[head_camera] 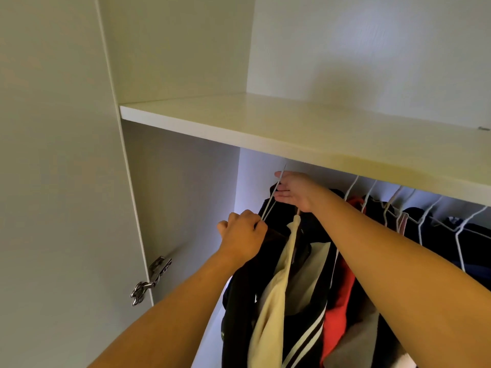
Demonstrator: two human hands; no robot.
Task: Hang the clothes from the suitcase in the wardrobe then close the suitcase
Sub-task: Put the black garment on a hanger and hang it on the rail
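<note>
Inside the wardrobe (pixel 183 197), under the front edge of the shelf (pixel 292 128): left hand (pixel 243 236) curled tight round the lower end of a white hanger (pixel 268 205) and the dark cloth beneath it. Right hand (pixel 293 191) higher up, fingers fairly straight, thumb and fingers either side of the hanger's neck; a firm grip there hard to tell. Black and cream jacket (pixel 289 274) hanging from that hanger, just left of a red garment (pixel 338 288). More white hangers (pixel 425 221) with dark clothes toward the shelf's right end. Door hinge (pixel 151 281) at lower left.

Probably a bedroom: white wardrobe (pixel 186 62) with hung clothes (pixel 292 288).
</note>
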